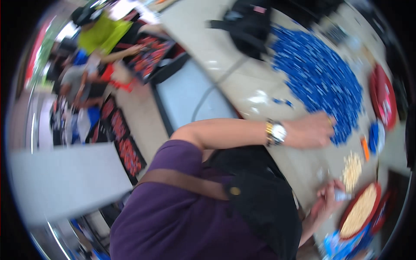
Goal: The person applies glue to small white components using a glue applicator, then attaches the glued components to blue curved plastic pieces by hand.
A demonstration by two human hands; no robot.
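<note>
My left hand [310, 130], with a watch [277, 131] on its wrist, reaches to the near edge of a wide heap of small blue pieces [318, 71] on the table. Its fingers look curled in; blur hides what is between them. My right hand [328, 196] pinches a small whitish, partly clear thing [342, 196], too blurred to name. It is beside a small pile of thin pale pieces [352, 168] and a red oval bowl [378, 187] filled with similar pale pieces.
A black bag [246, 28] lies beyond the blue heap. Near the far edge are a red container [382, 97], a blue-and-white object [378, 136] and an orange stick-like tool [365, 148]. At left, other people [102, 34] work by trays of red pieces [130, 156].
</note>
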